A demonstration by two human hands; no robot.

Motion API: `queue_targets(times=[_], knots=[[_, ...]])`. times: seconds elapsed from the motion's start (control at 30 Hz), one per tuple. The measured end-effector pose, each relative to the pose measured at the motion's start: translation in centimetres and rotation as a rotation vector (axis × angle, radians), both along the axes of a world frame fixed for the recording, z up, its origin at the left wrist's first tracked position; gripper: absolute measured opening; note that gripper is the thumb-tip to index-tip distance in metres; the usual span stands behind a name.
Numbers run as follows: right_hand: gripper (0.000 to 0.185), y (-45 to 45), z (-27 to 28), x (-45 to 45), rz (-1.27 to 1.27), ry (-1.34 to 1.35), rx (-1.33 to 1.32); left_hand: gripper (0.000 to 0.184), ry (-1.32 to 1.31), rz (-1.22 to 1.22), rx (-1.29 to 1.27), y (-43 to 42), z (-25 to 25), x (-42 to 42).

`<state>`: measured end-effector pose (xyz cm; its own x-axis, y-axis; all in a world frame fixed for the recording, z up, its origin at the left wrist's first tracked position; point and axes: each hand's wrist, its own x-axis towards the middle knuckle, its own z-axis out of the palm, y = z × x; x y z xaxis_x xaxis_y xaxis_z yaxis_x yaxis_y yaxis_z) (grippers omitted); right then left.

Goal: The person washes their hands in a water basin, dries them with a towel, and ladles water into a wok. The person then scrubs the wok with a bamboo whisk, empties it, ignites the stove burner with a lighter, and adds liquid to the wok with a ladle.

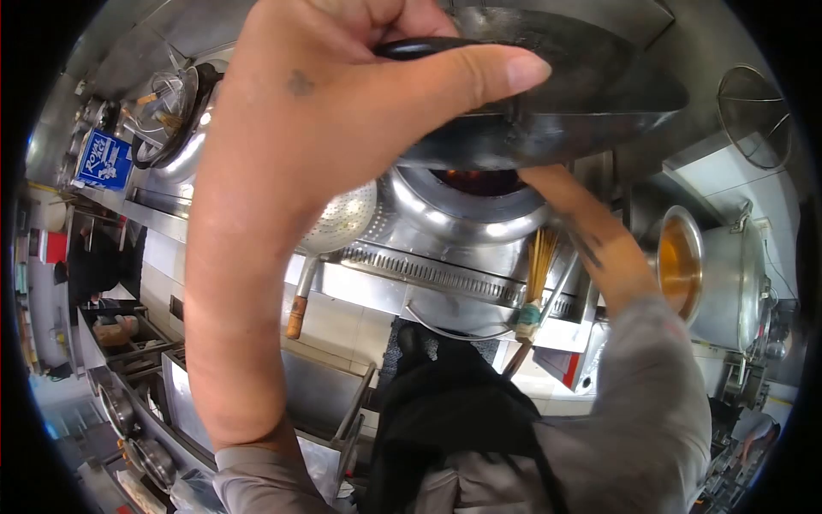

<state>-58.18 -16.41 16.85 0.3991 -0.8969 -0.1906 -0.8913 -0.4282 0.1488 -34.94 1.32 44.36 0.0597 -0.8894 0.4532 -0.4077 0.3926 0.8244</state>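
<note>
My left hand (385, 94) is closed on the black handle at the near left rim of a dark wok (548, 137), its thumb pressed over the top. The wok is raised and tilted above the round steel burner ring (462, 210), where a reddish glow shows in the opening. My right forearm (599, 231) reaches up behind the wok's lower edge, which hides that hand's fingers. A perforated ladle (347, 218) with a wooden-tipped handle lies left of the ring. To the right of it stands a bamboo brush (539, 265).
At the right are a metal pot of orange liquid (681, 261), a large lidded pot (736, 291) and a hanging wire strainer (753, 116). A blue box (104, 160) and pans are at the left. Part of another person in dark clothing (94, 261) shows at far left.
</note>
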Motion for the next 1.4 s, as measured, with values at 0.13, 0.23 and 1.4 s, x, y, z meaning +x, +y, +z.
queue_targets(times=[0.13,0.23,1.4], knots=[[0.067,26.1,18.5,-13.6,-0.218,-0.338,0.401,0.033,-0.044,-0.119,0.255,0.5,1.8,1.0],[0.069,38.1,26.4,-20.6,-0.786,-0.19,0.486,0.034,-0.035,-0.054,0.186,1.2,2.0,0.0],[0.044,57.1,13.9,-24.0,-0.696,-0.654,-0.633,0.032,-0.206,0.041,0.014,4.9,-5.6,-1.3]])
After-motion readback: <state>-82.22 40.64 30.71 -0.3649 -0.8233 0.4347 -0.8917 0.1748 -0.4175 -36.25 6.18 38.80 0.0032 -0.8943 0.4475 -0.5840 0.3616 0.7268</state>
